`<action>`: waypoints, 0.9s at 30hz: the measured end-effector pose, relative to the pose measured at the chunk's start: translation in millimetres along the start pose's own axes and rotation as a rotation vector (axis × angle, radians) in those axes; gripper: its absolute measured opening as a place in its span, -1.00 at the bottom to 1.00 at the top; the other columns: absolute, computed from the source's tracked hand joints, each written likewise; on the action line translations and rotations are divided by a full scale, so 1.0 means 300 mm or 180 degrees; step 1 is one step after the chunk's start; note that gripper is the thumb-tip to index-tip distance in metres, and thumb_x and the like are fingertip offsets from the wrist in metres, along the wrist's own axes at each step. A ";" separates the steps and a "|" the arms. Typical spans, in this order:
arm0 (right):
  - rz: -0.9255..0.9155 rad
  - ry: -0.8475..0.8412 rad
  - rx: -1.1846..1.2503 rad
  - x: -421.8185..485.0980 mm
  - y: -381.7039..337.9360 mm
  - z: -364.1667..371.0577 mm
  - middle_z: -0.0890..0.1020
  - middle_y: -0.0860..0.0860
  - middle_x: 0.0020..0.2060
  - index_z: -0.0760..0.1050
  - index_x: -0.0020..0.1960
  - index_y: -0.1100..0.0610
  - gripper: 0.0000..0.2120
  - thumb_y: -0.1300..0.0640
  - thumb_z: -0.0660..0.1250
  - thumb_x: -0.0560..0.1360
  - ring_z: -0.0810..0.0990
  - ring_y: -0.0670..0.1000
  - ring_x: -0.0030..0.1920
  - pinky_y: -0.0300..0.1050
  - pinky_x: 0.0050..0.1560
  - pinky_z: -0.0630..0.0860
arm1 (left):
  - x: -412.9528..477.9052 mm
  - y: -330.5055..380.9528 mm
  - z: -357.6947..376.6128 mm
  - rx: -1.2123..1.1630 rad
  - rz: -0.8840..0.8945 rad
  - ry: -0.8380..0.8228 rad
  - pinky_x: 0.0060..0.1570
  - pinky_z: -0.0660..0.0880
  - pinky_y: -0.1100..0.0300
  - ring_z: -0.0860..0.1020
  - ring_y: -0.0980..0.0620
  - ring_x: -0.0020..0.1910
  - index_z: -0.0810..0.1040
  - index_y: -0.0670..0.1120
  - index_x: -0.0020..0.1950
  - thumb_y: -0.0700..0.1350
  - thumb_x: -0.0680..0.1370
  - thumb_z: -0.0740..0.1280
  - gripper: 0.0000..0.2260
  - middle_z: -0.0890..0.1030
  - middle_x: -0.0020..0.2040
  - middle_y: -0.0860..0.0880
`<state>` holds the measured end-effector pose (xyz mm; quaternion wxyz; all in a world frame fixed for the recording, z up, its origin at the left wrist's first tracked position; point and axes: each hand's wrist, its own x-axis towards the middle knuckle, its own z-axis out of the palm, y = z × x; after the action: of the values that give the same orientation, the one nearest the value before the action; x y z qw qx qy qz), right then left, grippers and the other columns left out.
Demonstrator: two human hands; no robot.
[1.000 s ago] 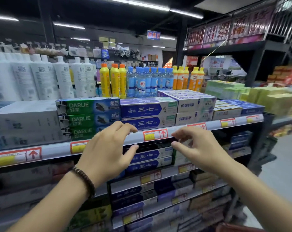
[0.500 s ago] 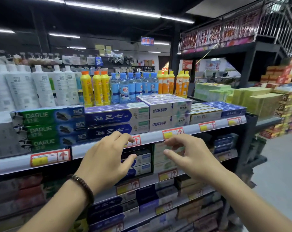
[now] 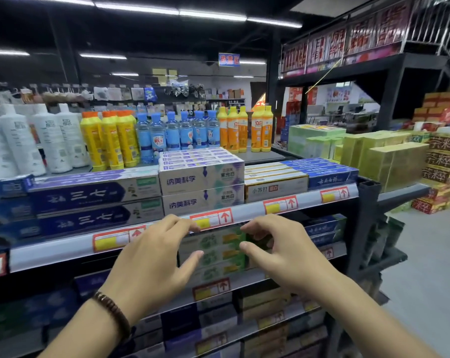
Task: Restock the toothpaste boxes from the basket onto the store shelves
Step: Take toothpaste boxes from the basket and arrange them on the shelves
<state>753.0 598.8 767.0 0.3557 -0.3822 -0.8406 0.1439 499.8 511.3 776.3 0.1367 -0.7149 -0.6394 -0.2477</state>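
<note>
Nearby: left hand (image 3: 151, 259), right hand (image 3: 288, 254), rectangular boxes (image 3: 216, 245).

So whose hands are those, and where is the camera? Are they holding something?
The camera sits on a person's head and looks forward and down, so you see what they see. The left hand, with a bead bracelet on its wrist, and the right hand belong to that person. Both are raised in front of a store shelf, fingers loosely bent, holding nothing. Just behind them lie green-and-white toothpaste boxes, one level down. The top level has blue boxes and white boxes, with bottles behind. No basket shows here.
</note>
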 end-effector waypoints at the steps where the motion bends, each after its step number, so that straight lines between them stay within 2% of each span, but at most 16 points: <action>1: 0.0001 -0.0014 -0.0006 0.000 0.021 -0.008 0.63 -0.25 0.07 0.63 0.25 -0.09 -0.72 -0.14 0.44 0.58 0.58 -0.26 0.11 -0.30 0.16 0.52 | 0.014 0.019 0.012 -0.0010 0.0001 0.0012 0.04 0.57 0.18 0.54 0.23 0.19 0.46 0.25 0.33 0.28 0.59 0.29 -0.67 0.49 0.21 0.31; 6: 0.0090 0.0017 -0.0030 0.000 0.101 -0.040 0.62 -0.25 0.14 0.62 0.30 -0.09 -0.68 -0.15 0.43 0.59 0.56 -0.26 0.16 -0.36 0.20 0.49 | 0.099 0.081 0.081 -0.0122 0.0059 -0.0023 0.00 0.56 0.16 0.53 0.20 0.14 0.45 0.26 0.33 0.28 0.59 0.29 -0.67 0.48 0.15 0.30; 19: 0.0365 0.0159 -0.0129 0.071 0.150 -0.071 0.62 -0.28 0.10 0.60 0.33 -0.12 -0.66 -0.16 0.42 0.59 0.55 -0.26 0.16 -0.40 0.10 0.47 | 0.216 0.038 0.167 -0.0356 0.0241 -0.0095 0.05 0.56 0.12 0.52 0.16 0.13 0.41 0.28 0.33 0.31 0.57 0.28 -0.64 0.48 0.17 0.30; 27: 0.0332 0.0196 -0.0090 0.132 0.222 -0.069 0.63 -0.29 0.07 0.62 0.28 -0.13 -0.70 -0.13 0.45 0.57 0.56 -0.26 0.16 -0.41 0.10 0.46 | 0.248 0.056 0.226 -0.0427 0.0286 -0.0261 0.08 0.56 0.14 0.52 0.20 0.17 0.41 0.28 0.35 0.37 0.54 0.15 -0.58 0.47 0.21 0.31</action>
<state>785.6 672.1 766.9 0.3680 -0.4347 -0.8102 0.1386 532.8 606.7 760.8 0.0732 -0.7600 -0.5937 -0.2541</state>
